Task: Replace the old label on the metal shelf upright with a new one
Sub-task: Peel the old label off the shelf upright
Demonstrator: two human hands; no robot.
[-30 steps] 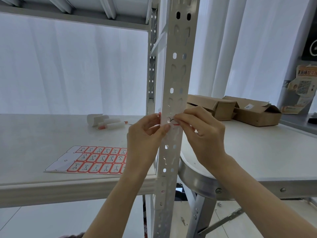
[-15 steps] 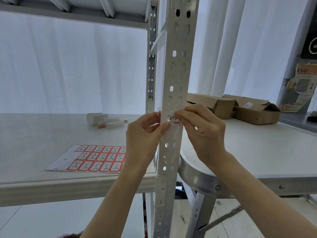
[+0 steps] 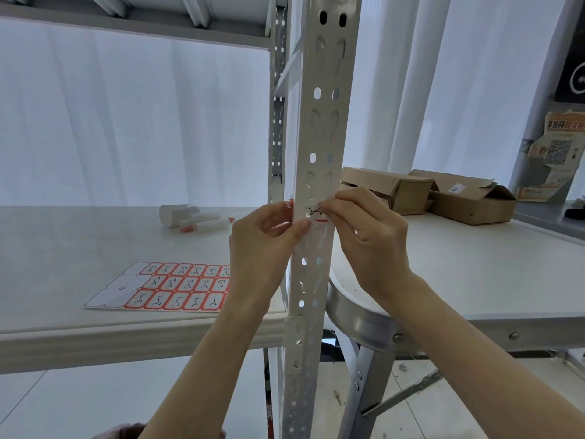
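Observation:
A white perforated metal shelf upright (image 3: 319, 128) stands in the middle of the view. A small white label with a red border and black handwriting (image 3: 311, 214) lies across its front face at hand height. My left hand (image 3: 262, 245) pinches the label's left end, which wraps round the upright's left edge. My right hand (image 3: 367, 236) pinches the label's right end with thumb and forefinger. Part of the label is hidden under my fingers. A sheet of red-bordered labels (image 3: 171, 288) lies flat on the shelf board to the left.
White rolled items with orange tips (image 3: 196, 218) lie further back on the shelf board (image 3: 63, 248). A round white table (image 3: 474, 280) with metal rim stands right of the upright, carrying two open cardboard boxes (image 3: 443, 194). White curtains hang behind.
Both hands stay on the label at the upright; my right fingertips have shifted slightly along the label's right end. The view has drifted a little.

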